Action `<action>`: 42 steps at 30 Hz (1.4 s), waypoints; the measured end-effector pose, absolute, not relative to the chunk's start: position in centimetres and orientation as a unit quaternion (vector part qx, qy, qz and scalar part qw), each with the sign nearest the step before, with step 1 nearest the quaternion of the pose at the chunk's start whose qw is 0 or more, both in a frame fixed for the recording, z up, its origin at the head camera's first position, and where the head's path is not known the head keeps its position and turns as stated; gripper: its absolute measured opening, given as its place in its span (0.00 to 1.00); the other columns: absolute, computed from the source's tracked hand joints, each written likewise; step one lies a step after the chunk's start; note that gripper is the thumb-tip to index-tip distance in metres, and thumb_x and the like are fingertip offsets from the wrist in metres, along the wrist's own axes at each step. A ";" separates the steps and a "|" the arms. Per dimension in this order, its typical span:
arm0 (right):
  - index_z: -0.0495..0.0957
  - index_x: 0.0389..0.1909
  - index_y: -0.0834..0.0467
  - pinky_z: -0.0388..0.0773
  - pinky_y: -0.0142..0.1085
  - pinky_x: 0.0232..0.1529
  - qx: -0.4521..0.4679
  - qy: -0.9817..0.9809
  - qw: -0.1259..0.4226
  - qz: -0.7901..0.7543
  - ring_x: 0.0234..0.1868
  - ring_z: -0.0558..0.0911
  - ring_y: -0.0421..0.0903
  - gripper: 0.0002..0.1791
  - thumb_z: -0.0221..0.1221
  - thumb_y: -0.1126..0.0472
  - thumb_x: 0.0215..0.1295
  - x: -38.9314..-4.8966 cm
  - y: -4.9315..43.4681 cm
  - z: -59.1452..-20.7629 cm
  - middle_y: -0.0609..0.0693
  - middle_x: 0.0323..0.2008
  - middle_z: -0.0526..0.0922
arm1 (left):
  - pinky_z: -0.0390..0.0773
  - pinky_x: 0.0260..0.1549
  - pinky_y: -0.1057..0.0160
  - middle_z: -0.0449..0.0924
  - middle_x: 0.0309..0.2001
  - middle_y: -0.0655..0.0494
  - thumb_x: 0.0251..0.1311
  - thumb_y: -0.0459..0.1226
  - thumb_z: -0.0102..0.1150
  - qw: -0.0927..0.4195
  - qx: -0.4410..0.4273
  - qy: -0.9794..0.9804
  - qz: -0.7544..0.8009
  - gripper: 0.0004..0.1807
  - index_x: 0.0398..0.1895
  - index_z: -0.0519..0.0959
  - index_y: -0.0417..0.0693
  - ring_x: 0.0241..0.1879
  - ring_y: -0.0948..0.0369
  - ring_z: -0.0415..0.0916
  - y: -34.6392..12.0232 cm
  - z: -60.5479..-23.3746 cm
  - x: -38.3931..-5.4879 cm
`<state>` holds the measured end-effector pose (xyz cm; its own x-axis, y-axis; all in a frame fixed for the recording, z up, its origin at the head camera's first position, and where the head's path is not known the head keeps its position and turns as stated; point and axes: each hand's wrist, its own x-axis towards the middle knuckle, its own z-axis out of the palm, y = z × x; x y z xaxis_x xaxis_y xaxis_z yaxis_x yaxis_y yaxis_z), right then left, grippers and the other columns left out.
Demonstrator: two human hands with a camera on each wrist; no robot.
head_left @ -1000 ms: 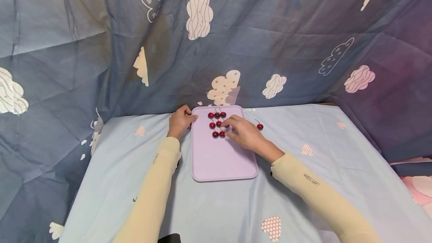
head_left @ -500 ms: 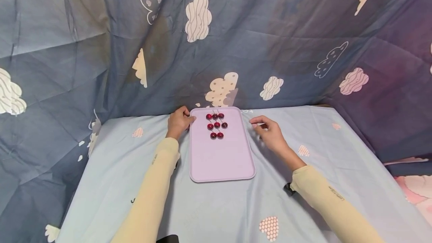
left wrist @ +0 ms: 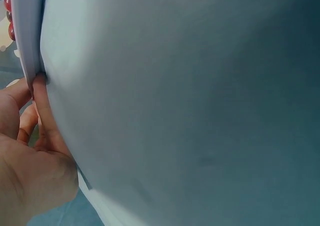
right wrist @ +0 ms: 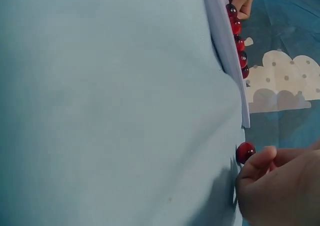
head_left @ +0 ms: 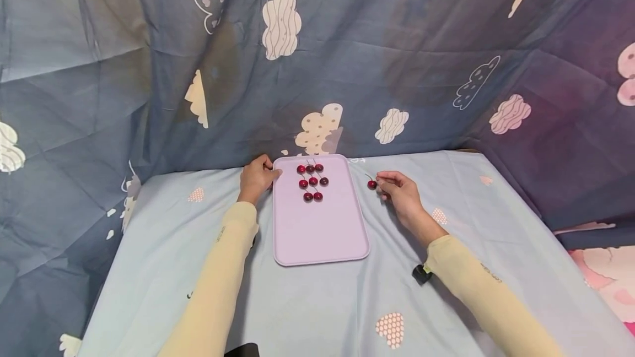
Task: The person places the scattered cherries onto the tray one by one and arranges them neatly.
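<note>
My left hand (head_left: 255, 180) pinches the far left edge of a lilac tray (head_left: 322, 238), its thumb over the rim. In the left wrist view, the left hand's fingers (left wrist: 46, 111) show against the tray's side. Several dark red cherries (head_left: 313, 181) with stems lie toward the tray's far end, in two rows of three and one of two. One single cherry (head_left: 372, 185) lies on the cloth right of the tray. Beside it, on its right, is my right hand (head_left: 401, 194), fingers bent and close to the cherry (right wrist: 245, 153); whether they touch it is unclear.
A pale blue cloth (head_left: 317, 302) with heart prints covers the table. Dark blue cloud-print fabric (head_left: 377, 43) hangs behind and at the sides. A black strap piece (head_left: 421, 274) shows at the right wrist.
My right hand has left the cherries on the tray and moved right to the single cherry on the cloth. The left hand keeps its hold on the tray's edge.
</note>
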<state>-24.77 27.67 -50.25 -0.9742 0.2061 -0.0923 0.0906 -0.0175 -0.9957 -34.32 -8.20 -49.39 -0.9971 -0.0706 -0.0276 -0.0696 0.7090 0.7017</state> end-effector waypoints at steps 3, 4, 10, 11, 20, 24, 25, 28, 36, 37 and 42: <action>0.70 0.70 0.69 0.76 0.25 0.31 -0.134 -0.695 0.019 0.706 0.33 0.82 0.34 0.26 0.60 0.69 0.75 -25.1 27.7 -50.2 0.45 0.45 0.87 | 0.71 0.41 0.56 0.79 0.33 0.50 0.70 0.46 0.67 -0.004 0.037 -0.924 -0.381 0.13 0.42 0.75 0.49 0.37 0.52 0.78 -8.3 -49.4 -34.4; 0.70 0.71 0.68 0.76 0.24 0.31 -0.139 -0.697 0.012 0.703 0.33 0.82 0.33 0.26 0.60 0.68 0.75 -25.1 27.7 -50.2 0.44 0.46 0.87 | 0.72 0.41 0.56 0.79 0.33 0.50 0.70 0.46 0.67 -0.005 0.037 -0.924 -0.382 0.13 0.42 0.75 0.50 0.36 0.52 0.78 -8.3 -49.5 -34.4; 0.71 0.72 0.66 0.76 0.24 0.29 -0.145 -0.727 0.007 0.672 0.31 0.82 0.32 0.27 0.60 0.70 0.74 -25.2 27.1 -50.2 0.59 0.59 0.84 | 0.71 0.44 0.55 0.81 0.31 0.50 0.68 0.46 0.68 0.014 0.021 -0.928 -0.372 0.13 0.39 0.75 0.49 0.35 0.52 0.80 -8.6 -49.8 -34.7; 0.72 0.72 0.66 0.76 0.24 0.28 -0.144 -0.734 0.008 0.664 0.30 0.81 0.32 0.27 0.59 0.71 0.73 -25.2 26.9 -50.2 0.62 0.62 0.82 | 0.70 0.45 0.55 0.81 0.31 0.50 0.68 0.45 0.68 0.018 0.018 -0.928 -0.371 0.13 0.39 0.75 0.49 0.35 0.52 0.80 -8.6 -49.8 -34.7; 0.76 0.67 0.64 0.75 0.25 0.26 -0.159 -0.770 0.013 0.618 0.30 0.83 0.33 0.24 0.62 0.70 0.71 -25.4 26.1 -50.2 0.66 0.64 0.80 | 0.70 0.40 0.56 0.80 0.30 0.50 0.68 0.45 0.68 0.017 0.020 -0.925 -0.378 0.13 0.38 0.74 0.49 0.33 0.53 0.79 -8.6 -49.7 -34.6; 0.78 0.65 0.62 0.75 0.26 0.26 -0.166 -0.780 0.013 0.603 0.29 0.83 0.34 0.23 0.65 0.69 0.70 -25.5 26.1 -50.2 0.64 0.61 0.82 | 0.69 0.39 0.57 0.80 0.30 0.50 0.69 0.45 0.68 0.014 0.020 -0.926 -0.377 0.13 0.39 0.74 0.49 0.32 0.53 0.79 -8.6 -49.6 -34.5; 0.78 0.65 0.62 0.75 0.26 0.25 -0.167 -0.782 0.013 0.600 0.29 0.82 0.34 0.23 0.65 0.69 0.69 -25.5 26.0 -50.1 0.63 0.61 0.83 | 0.70 0.39 0.57 0.80 0.30 0.50 0.69 0.45 0.68 0.015 0.018 -0.926 -0.377 0.13 0.39 0.74 0.49 0.32 0.53 0.79 -8.6 -49.6 -34.5; 0.79 0.63 0.61 0.76 0.26 0.25 -0.167 -0.785 0.017 0.596 0.29 0.82 0.34 0.22 0.65 0.69 0.69 -25.5 26.1 -50.1 0.62 0.59 0.84 | 0.70 0.39 0.57 0.80 0.30 0.49 0.69 0.44 0.68 0.018 0.014 -0.925 -0.379 0.13 0.39 0.74 0.48 0.31 0.53 0.79 -8.6 -49.5 -34.4; 0.80 0.63 0.62 0.76 0.26 0.26 -0.166 -0.775 0.020 0.610 0.29 0.81 0.34 0.21 0.64 0.69 0.70 -25.5 26.2 -50.4 0.59 0.55 0.85 | 0.69 0.39 0.58 0.80 0.30 0.50 0.69 0.45 0.68 0.015 0.015 -0.926 -0.377 0.13 0.39 0.74 0.48 0.31 0.53 0.78 -8.4 -49.5 -34.4; 0.80 0.63 0.62 0.76 0.26 0.27 -0.164 -0.771 0.022 0.615 0.29 0.81 0.34 0.21 0.64 0.69 0.70 -25.5 26.2 -50.4 0.58 0.55 0.85 | 0.69 0.39 0.57 0.80 0.30 0.50 0.69 0.45 0.68 0.015 0.015 -0.926 -0.378 0.13 0.39 0.74 0.48 0.31 0.53 0.79 -8.4 -49.5 -34.4; 0.80 0.63 0.60 0.75 0.26 0.27 -0.161 -0.761 0.028 0.628 0.28 0.79 0.32 0.21 0.66 0.66 0.70 -25.1 26.3 -50.3 0.50 0.50 0.87 | 0.69 0.39 0.57 0.80 0.30 0.49 0.69 0.45 0.67 0.011 0.017 -0.926 -0.377 0.13 0.40 0.74 0.48 0.33 0.53 0.79 -8.4 -49.5 -34.3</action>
<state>-25.11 26.31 -50.25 -0.9467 0.2799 -0.1593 0.2094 0.1589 -0.9648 -34.32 -8.38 -49.51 -0.9992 -0.0399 0.0085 -0.0226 0.7147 0.6990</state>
